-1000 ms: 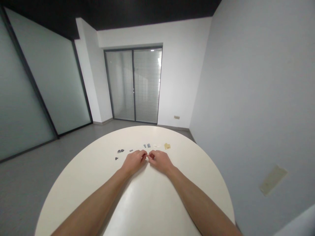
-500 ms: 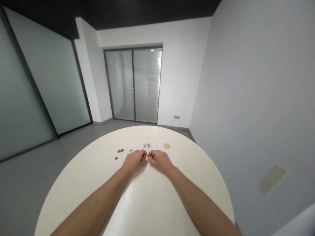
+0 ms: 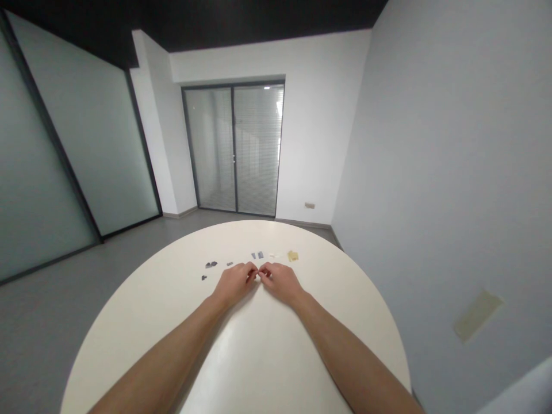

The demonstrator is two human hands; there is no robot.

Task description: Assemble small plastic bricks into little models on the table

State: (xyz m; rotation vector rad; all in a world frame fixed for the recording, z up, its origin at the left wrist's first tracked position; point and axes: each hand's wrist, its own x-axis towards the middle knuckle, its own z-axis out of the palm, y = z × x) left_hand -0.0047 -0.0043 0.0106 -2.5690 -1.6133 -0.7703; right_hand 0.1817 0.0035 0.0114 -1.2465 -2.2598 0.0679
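Note:
My left hand (image 3: 237, 282) and my right hand (image 3: 279, 280) meet fingertip to fingertip above the round white table (image 3: 241, 368). Both are closed in a pinch, and whatever lies between the fingers is too small and covered to make out. Just beyond them are two small blue-grey pieces (image 3: 260, 255). Thin white pieces (image 3: 274, 255) and a yellowish cluster of pieces (image 3: 292, 256) lie past my right hand. To the left of my left hand are a small grey piece (image 3: 230, 264), a group of dark grey pieces (image 3: 211, 265) and a lone dark piece (image 3: 204, 278).
The table's curved far edge (image 3: 254, 221) runs behind the small pieces. Farther off stands a glass door with blinds (image 3: 257, 149). A grey wall (image 3: 444, 149) rises close on the right, and frosted glass panels (image 3: 86, 126) line the left.
The fingertips have shifted very slightly where they meet. Forearms, hands and the pieces on the table otherwise keep their places.

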